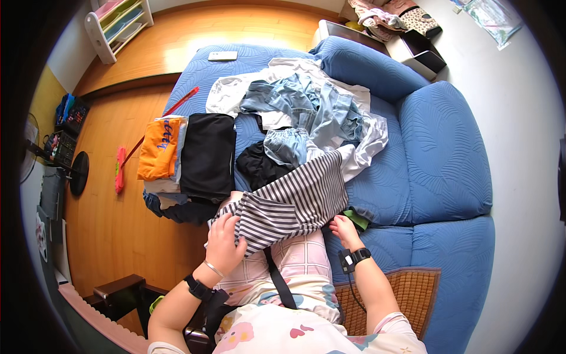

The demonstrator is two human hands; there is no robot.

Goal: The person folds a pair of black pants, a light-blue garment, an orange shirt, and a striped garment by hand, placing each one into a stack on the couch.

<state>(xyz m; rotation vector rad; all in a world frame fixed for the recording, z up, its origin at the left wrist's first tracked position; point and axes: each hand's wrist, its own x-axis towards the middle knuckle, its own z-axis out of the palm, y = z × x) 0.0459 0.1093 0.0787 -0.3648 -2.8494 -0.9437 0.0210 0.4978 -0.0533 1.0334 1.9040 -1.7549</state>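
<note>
A black-and-white striped garment (305,192) with a patch pocket lies across my lap and the edge of the sofa seat. My left hand (225,241) rests over its left end, thumb spread from the fingers; whether cloth is pinched beneath is hidden. At the lower right edge of the garment, my right hand (345,230) has its fingertips closed on the hem. A small green piece of cloth (357,219) sits just beyond that hand. Past the striped garment spreads a loose heap with light-blue denim clothes (300,104), white clothes (225,93) and a black garment (261,166).
Left of the heap, a folded black garment (210,155) lies beside a stack topped by a folded orange garment (159,148). A red stick (181,101) leans behind the stack. A phone (222,55) lies at the far end of the blue sofa (446,155). A woven mat (411,296) lies right.
</note>
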